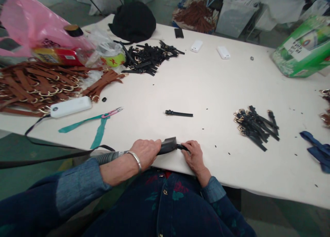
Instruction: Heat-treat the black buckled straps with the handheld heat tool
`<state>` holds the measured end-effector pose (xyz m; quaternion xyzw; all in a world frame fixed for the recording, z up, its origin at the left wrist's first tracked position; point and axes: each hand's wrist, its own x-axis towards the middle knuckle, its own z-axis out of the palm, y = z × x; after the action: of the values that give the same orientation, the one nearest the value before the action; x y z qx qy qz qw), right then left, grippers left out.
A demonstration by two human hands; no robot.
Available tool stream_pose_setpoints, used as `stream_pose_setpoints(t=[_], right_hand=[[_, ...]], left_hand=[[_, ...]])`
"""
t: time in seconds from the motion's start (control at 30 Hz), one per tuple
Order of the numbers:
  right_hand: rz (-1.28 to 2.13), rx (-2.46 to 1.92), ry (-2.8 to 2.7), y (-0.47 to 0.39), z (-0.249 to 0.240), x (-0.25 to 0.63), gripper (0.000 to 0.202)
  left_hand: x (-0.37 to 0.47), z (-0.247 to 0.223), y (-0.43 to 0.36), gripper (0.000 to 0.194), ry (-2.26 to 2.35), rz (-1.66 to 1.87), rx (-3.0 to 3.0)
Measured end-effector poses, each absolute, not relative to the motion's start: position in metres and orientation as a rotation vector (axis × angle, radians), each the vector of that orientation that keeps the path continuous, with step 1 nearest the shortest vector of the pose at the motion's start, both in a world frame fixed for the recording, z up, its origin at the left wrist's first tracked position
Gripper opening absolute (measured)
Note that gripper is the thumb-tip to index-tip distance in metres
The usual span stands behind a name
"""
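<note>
My left hand [146, 151] is closed around a black flat-mouthed nozzle [168, 146] on a grey ribbed hose [109, 158]. At the nozzle's mouth, my right hand [194, 156] pinches a short black strap [182, 147], mostly hidden by the fingers. Beyond both hands a single black buckled strap [180, 114] lies flat on the white table [160, 96]. To the right is a loose pile of similar black straps [255, 125] with gold-coloured buckles.
Pink thread snips [112, 112] tied with green cloth and a white device [70, 107] lie left. Behind them are brown straps [38, 80], more black straps [148, 60] and a black cap [134, 22]. A green bag [304, 49] stands far right, near blue cloth [318, 151].
</note>
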<state>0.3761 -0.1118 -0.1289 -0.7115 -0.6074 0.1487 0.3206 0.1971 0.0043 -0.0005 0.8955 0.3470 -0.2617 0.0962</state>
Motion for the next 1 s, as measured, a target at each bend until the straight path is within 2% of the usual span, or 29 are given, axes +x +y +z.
stream_pose_setpoints(t=[0.2, 0.5, 0.67, 0.83, 1.0], right_hand=[[0.376, -1.885, -1.599, -0.111, -0.127, 0.375, 0.027], [0.372, -1.954, -1.564, -0.104, -0.119, 0.366, 0.018], [0.385, -1.930, -1.579, -0.102, -0.117, 0.360, 0.010], [0.284, -1.833, -1.700, -0.109, -0.125, 0.365, 0.016], [0.327, -1.706, -1.800, -0.117, -0.126, 0.371, 0.014]], left_hand=[[0.210, -0.010, 0.005, 0.028, 1.048, -0.673, 2.625], [0.163, -0.010, 0.032, 0.041, 1.284, -0.721, 2.474], [0.153, -0.007, 0.027, 0.042, 1.284, -0.716, 2.414], [0.152, 0.000, 0.019, 0.040, 1.259, -0.722, 2.394], [0.153, -0.004, 0.010, 0.039, 1.192, -0.783, 2.421]])
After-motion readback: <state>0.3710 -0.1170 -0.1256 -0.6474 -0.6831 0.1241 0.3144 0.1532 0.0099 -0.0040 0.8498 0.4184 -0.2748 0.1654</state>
